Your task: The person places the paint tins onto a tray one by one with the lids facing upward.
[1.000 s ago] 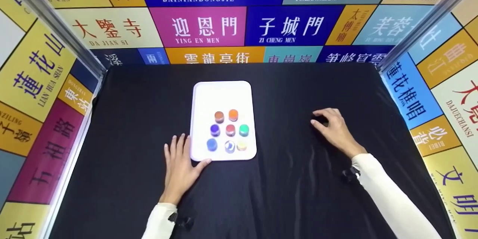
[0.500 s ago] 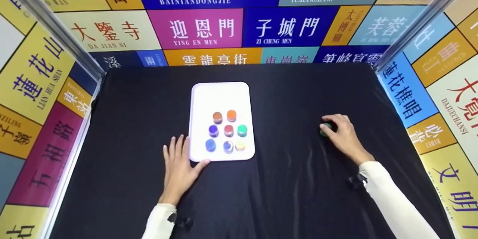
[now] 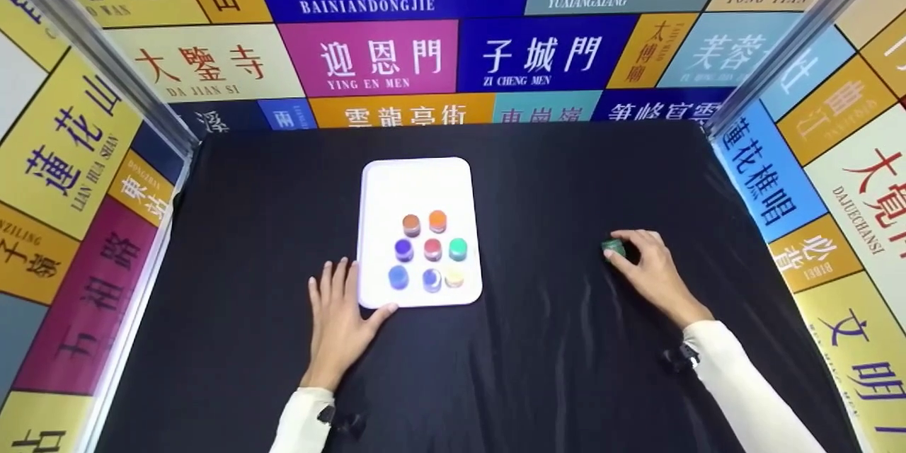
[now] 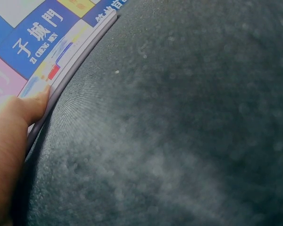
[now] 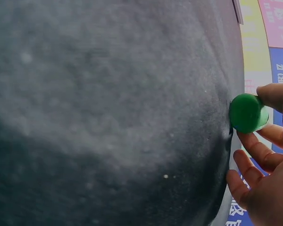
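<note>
On the dark cloth right of the white tray, my right hand (image 3: 655, 265) pinches a small green paint pot (image 3: 613, 248) between thumb and fingers. The right wrist view shows the pot's round green end (image 5: 245, 113) turned to the camera. My left hand (image 3: 341, 322) rests at the near left corner of the white tray (image 3: 417, 180), its fingers straight beside the left edge and its thumb on the near edge. Small paint pots stand on the tray's near half, among them a brown pot (image 3: 411, 225), an orange pot (image 3: 437, 220) and another green pot (image 3: 458, 249).
Also on the tray are a purple pot (image 3: 403, 249), a red pot (image 3: 432, 249), a blue pot (image 3: 398, 277), a blue-and-white pot (image 3: 432, 279) and a yellow pot (image 3: 454, 277). Black cloth (image 3: 538, 354) covers the table. Printed panels (image 3: 368, 56) wall off the back and sides.
My right hand has moved slightly right and nearer to me. The green pot, out of sight a second ago, now shows between its fingers. My left hand stays at the tray.
</note>
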Tool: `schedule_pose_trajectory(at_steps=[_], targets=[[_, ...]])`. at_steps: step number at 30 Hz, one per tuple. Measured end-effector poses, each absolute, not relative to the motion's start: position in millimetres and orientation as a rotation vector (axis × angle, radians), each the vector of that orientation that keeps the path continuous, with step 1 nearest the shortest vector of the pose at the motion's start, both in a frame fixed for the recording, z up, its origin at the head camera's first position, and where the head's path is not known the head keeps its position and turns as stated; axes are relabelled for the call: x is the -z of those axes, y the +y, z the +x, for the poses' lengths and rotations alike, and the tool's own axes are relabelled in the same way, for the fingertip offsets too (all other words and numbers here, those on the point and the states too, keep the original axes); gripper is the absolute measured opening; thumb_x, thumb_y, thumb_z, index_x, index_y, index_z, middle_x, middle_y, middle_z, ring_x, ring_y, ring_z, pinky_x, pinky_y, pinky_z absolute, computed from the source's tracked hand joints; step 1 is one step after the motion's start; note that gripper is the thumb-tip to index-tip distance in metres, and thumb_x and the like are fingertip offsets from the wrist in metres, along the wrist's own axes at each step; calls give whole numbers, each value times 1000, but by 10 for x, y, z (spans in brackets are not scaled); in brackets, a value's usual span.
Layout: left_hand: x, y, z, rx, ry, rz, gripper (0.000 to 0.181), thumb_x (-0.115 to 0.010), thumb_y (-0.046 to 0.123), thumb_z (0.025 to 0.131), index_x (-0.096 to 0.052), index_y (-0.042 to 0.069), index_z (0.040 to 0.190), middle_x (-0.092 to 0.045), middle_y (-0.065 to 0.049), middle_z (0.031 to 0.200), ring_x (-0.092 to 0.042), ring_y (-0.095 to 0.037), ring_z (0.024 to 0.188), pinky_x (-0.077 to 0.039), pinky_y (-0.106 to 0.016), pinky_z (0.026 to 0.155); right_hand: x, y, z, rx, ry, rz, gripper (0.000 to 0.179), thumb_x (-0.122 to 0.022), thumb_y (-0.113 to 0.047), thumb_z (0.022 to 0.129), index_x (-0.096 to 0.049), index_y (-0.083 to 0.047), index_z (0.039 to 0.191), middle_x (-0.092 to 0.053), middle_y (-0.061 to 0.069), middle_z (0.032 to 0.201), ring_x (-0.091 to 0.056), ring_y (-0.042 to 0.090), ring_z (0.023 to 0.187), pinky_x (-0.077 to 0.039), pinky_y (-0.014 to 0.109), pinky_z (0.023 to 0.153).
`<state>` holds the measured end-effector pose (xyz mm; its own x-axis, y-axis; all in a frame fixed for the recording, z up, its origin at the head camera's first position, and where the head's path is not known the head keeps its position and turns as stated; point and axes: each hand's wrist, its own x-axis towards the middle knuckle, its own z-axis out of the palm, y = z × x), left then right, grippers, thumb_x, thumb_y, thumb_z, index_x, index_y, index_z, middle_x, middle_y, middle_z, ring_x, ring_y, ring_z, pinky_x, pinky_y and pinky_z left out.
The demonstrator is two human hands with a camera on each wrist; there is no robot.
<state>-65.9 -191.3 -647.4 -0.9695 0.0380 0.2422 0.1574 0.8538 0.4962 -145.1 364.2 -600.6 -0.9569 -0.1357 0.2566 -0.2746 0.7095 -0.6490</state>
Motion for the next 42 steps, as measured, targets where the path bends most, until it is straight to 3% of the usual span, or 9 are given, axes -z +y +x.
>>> schedule_pose_trajectory(at_steps=[21,42], targets=[[6502,-1939,-646,805,-2777,-149,108,-79,69,92,-42,0,167,-38,-28,172,-21,-50,165,-3,-71,132,6048,3407,-1515,-1101,-2662,375,44,-88,1,89,-73,5,130,-74,20,125,-60,39,120,-40,34,103],[6499,-1910,-656,793,-2758,-167,107,-80,67,91,-43,-1,166,-38,-28,172,-22,-51,164,-4,-72,131,6062,2892,-1716,-1171,-2611,518,42,-89,1,87,-74,5,126,-73,19,124,-61,40,121,-43,42,106]])
